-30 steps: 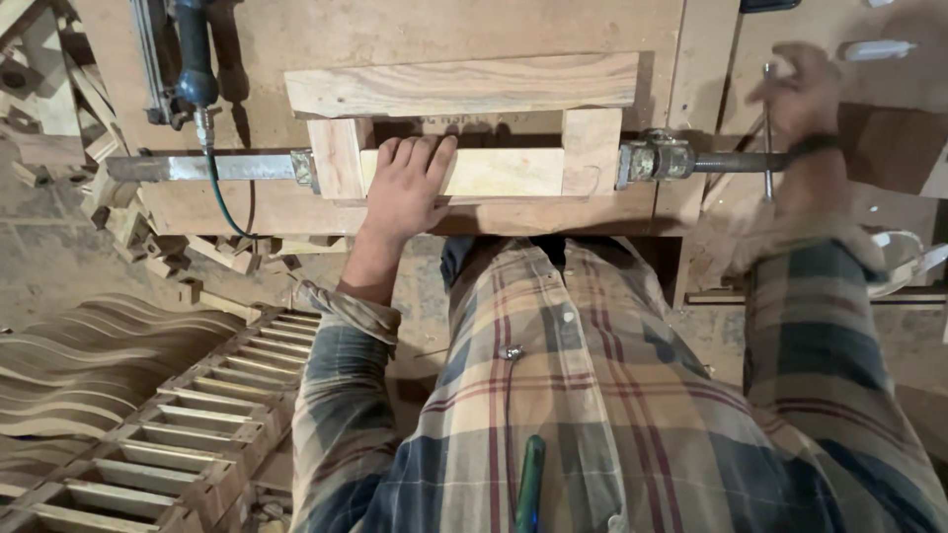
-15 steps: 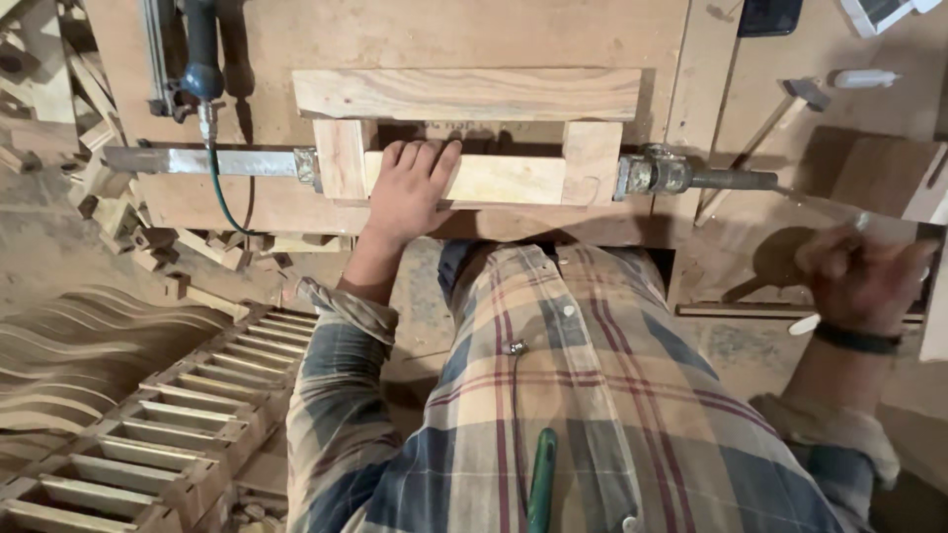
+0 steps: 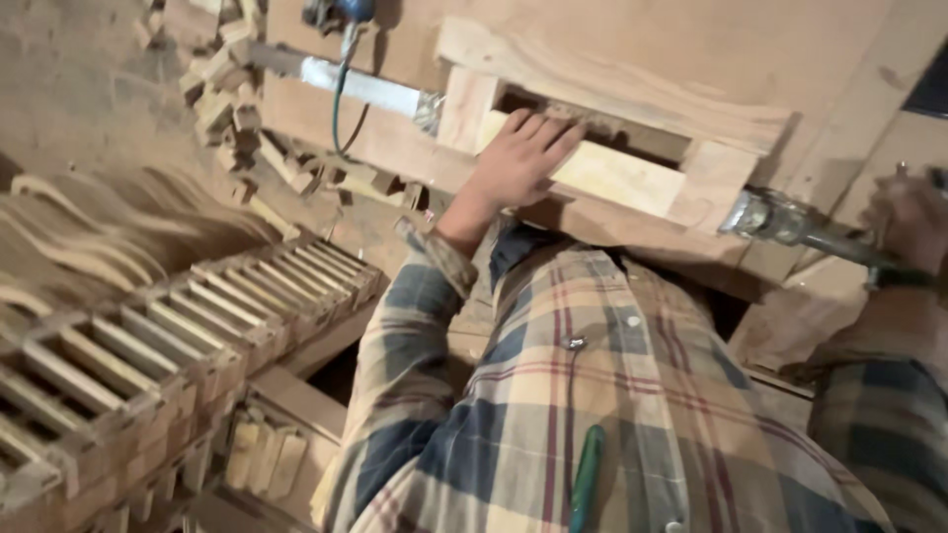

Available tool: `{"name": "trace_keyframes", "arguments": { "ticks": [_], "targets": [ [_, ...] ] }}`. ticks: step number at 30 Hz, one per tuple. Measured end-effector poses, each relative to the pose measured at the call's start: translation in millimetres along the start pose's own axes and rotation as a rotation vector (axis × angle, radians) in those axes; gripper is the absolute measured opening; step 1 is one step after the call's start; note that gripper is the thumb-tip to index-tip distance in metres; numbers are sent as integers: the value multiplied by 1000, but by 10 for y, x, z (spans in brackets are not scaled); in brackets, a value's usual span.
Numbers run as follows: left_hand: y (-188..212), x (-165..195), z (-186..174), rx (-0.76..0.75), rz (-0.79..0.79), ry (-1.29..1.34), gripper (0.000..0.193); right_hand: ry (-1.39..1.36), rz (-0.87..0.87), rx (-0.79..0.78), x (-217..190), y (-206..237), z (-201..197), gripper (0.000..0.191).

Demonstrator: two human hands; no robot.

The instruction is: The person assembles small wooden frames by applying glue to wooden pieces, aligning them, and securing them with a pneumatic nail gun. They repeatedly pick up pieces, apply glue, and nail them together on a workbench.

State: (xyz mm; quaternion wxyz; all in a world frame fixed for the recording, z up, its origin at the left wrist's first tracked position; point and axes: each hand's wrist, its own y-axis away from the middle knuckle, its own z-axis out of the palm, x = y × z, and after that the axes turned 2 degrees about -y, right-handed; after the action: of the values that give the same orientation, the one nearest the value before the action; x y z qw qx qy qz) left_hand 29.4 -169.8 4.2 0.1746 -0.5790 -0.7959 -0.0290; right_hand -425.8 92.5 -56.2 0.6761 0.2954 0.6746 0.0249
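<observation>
Head camera looks down on a person in a plaid shirt (image 3: 592,395) who stands at a wooden workbench (image 3: 691,59). On the bench lies a wooden frame (image 3: 612,128) made of pale boards, and it is pressed between the ends of a long metal bar clamp (image 3: 365,87). The left hand (image 3: 518,158) lies flat on the lower rail of the frame, the fingers stretched out and open, holding nothing, only pressing on the wood. The right hand (image 3: 913,222) is at the right edge of the view, at the screw end of the clamp (image 3: 780,219); it is blurred, so I cannot tell if it grips the handle or only touches it. A green pen (image 3: 588,474) sticks out of the shirt pocket. Left of the person stands a stack of slatted wooden frames (image 3: 148,355), and small wood offcuts (image 3: 222,89) lie beside the bench. A green cable (image 3: 341,99) hangs over the clamp bar.
</observation>
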Motion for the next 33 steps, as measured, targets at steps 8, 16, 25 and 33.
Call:
{"name": "trace_keyframes", "arguments": {
  "ticks": [8, 16, 25, 33],
  "targets": [
    [20, -5, 22, -1, -32, 44, 100, -935, -135, 404, 376, 480, 390, 55],
    [-184, 329, 251, 21, -102, -195, 99, -454, -332, 296, 358, 796, 387, 70],
    [-156, 308, 320, 47, -39, 91, 99, 96, -609, 763, 591, 852, 548, 24],
    [-291, 467, 140, -86, -64, -38, 96, -83, -735, 915, 583, 1225, 560, 41]
  ]
}}
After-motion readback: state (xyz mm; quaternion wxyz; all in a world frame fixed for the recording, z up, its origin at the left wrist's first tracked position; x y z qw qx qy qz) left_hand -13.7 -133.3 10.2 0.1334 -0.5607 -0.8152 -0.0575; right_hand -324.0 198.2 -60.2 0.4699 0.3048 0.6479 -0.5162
